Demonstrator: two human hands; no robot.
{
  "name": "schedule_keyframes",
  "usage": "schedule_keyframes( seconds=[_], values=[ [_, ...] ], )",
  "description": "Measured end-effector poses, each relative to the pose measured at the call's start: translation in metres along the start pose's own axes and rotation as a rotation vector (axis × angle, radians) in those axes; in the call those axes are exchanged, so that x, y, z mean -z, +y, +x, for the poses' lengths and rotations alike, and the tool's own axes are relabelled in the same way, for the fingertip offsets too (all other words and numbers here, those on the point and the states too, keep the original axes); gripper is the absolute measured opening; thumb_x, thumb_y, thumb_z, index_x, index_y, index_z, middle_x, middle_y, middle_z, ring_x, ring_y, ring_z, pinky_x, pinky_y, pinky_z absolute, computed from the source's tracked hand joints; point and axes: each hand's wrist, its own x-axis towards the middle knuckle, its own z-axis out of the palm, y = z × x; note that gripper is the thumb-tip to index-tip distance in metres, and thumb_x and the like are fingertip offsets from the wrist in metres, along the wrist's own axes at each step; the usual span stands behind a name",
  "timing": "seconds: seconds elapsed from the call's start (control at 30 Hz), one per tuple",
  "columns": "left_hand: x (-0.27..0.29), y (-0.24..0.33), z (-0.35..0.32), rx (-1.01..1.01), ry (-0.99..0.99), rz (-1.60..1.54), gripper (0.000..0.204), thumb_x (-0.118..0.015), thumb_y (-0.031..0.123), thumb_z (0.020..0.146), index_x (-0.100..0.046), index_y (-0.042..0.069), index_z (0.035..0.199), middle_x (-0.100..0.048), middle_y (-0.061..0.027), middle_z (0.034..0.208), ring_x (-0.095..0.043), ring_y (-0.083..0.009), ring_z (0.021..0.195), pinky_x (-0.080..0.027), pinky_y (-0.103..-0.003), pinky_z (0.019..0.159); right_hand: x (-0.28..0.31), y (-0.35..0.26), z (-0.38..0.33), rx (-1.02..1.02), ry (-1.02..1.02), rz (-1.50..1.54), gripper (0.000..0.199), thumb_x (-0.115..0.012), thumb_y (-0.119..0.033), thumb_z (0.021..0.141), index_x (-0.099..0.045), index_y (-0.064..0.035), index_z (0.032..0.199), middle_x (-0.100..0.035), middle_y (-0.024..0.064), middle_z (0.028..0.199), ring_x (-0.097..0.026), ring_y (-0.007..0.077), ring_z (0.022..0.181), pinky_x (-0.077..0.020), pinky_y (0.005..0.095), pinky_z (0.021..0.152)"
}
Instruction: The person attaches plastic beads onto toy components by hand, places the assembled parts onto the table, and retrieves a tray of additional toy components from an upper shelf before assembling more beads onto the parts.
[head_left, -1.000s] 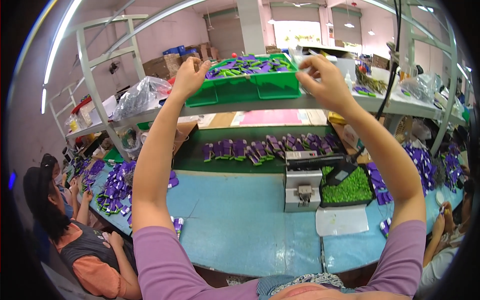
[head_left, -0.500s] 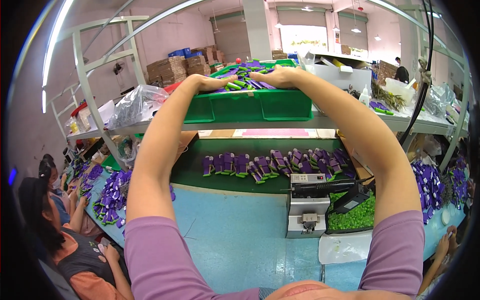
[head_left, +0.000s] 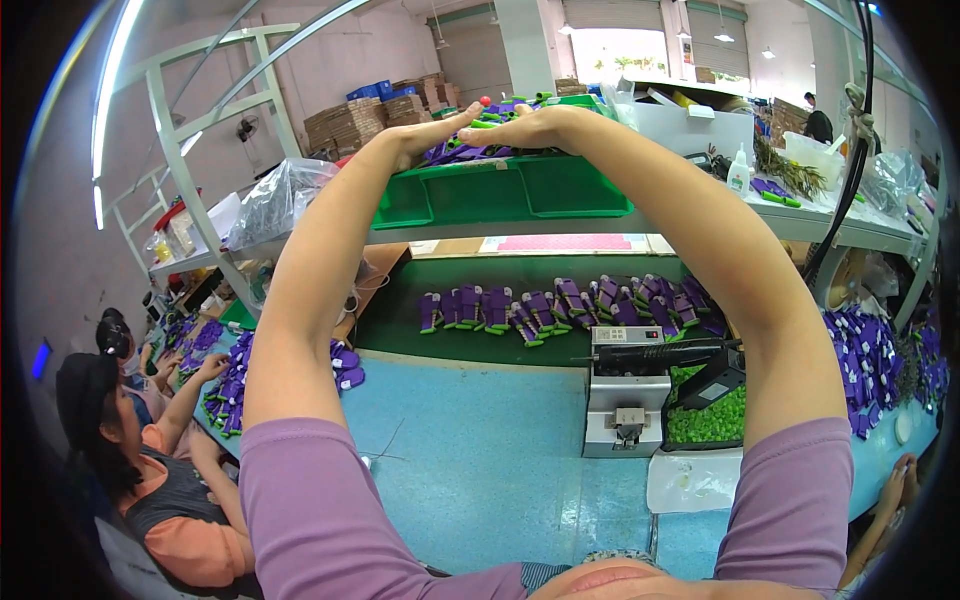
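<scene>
Both my arms reach up and forward to a green plastic bin (head_left: 480,195) on the raised shelf. It is heaped with purple and lime-green pieces (head_left: 470,152), flat purple parts with green handle-like ends. My left hand (head_left: 432,132) lies over the left of the heap, fingers stretched out. From the right, my right hand (head_left: 525,130) reaches across the heap, its flat fingers pointing left and nearly meeting the left hand. Neither hand visibly grips a piece; what lies under the palms is hidden.
Rows of similar pieces (head_left: 560,308) lie on a dark green belt below the shelf. A grey machine (head_left: 628,395) stands on the blue table (head_left: 480,440), beside a tray of small green parts (head_left: 712,418). Co-workers sit at left (head_left: 165,480) and right. A glue bottle (head_left: 739,172) stands on the shelf.
My hands have come closer together over the heap, fingers straighter and flatter. The view has shifted slightly. The co-worker at left has raised a hand toward the purple pile.
</scene>
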Motion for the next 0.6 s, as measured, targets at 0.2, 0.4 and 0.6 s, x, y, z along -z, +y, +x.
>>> schedule_keyframes(
  seconds=[0.2,0.4,0.6],
  values=[
    [-0.008,0.009,-0.004,-0.081,-0.027,-0.091,0.098,-0.034,0.085,0.075,-0.014,0.026,0.151,-0.017,-0.0151,0.154,-0.037,-0.0243,0.134,-0.041,-0.041,0.103,0.000,-0.002,-0.006,-0.034,0.166,0.173,0.135,-0.059,-0.086,0.055,-0.014,-0.0006,0.148,-0.009,0.0366,0.149,-0.007,0.0473,0.141,-0.0118,0.0584,0.109],
    [-0.025,0.018,-0.003,-0.119,0.153,0.033,0.100,-0.030,0.090,0.072,-0.033,0.023,0.146,-0.028,-0.0180,0.150,-0.031,-0.0265,0.138,-0.035,-0.045,0.104,0.003,-0.015,-0.033,0.040,0.172,0.212,0.143,-0.073,-0.080,0.046,-0.014,0.0014,0.148,-0.018,0.0374,0.146,-0.017,0.0462,0.140,-0.0143,0.0555,0.110],
    [-0.022,0.023,0.007,-0.123,0.143,-0.123,0.088,-0.034,0.081,0.080,-0.043,0.016,0.139,-0.049,-0.0191,0.133,-0.054,-0.0251,0.115,-0.050,-0.042,0.088,-0.004,-0.021,-0.015,0.037,0.286,0.288,0.124,-0.082,-0.070,0.047,-0.036,0.0000,0.139,-0.046,0.0294,0.130,-0.045,0.0393,0.124,-0.0331,0.0465,0.103]
  ],
)
